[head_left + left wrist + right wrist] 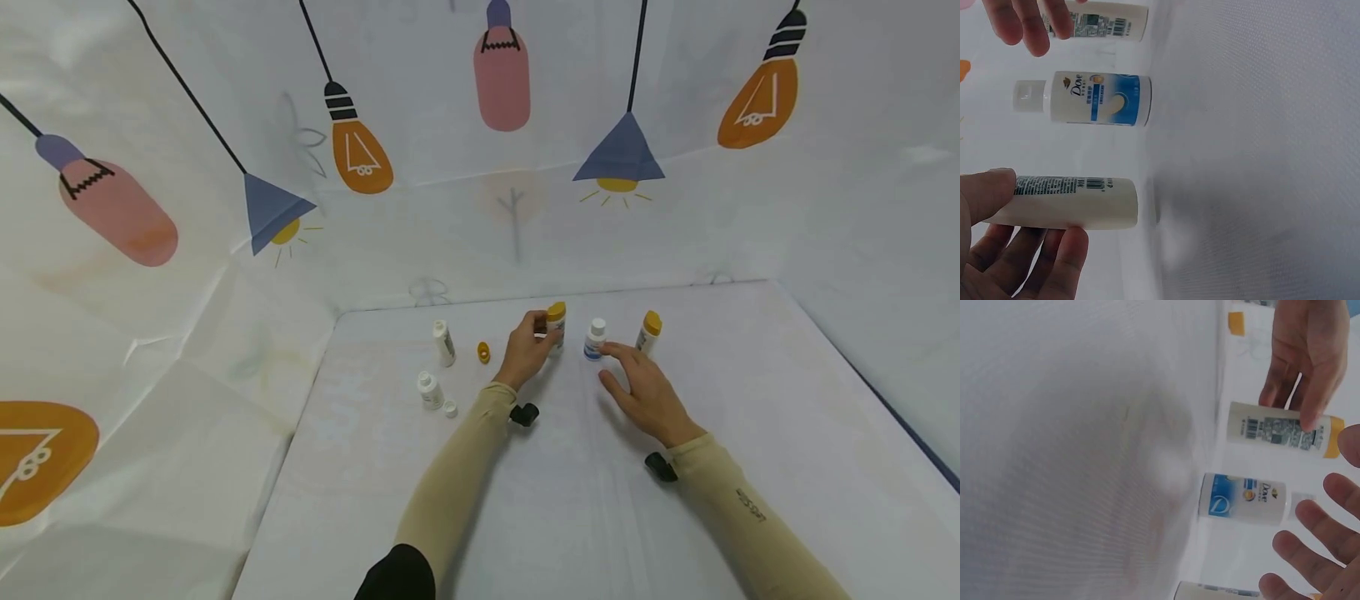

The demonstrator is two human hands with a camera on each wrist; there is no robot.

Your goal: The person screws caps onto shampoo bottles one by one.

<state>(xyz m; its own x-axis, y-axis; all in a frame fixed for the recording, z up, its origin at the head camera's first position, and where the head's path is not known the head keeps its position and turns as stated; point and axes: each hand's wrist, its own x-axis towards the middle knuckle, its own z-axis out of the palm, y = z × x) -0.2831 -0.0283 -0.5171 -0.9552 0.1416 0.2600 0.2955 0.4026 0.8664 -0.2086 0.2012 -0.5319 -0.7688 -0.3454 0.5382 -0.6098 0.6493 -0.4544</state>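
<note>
My left hand (525, 350) grips a white bottle with a yellow cap (557, 313), thumb on one side and fingers on the other. In the left wrist view, this bottle shows printed text and a barcode, its base close over the table. Beside it stands a small Dove bottle (1100, 98), white and blue with a white cap. My right hand (648, 400) has its fingers spread near the Dove bottle, holding nothing. Partly behind the right hand stands another white bottle with a yellow cap (651, 325).
Left of my left hand stand two white bottles without caps, one farther back (444, 343) and one nearer (430, 391). A loose yellow cap (483, 352) and a white cap (451, 409) lie by them on the white table (570, 517). Lamp-printed sheeting (435, 233) encloses the table.
</note>
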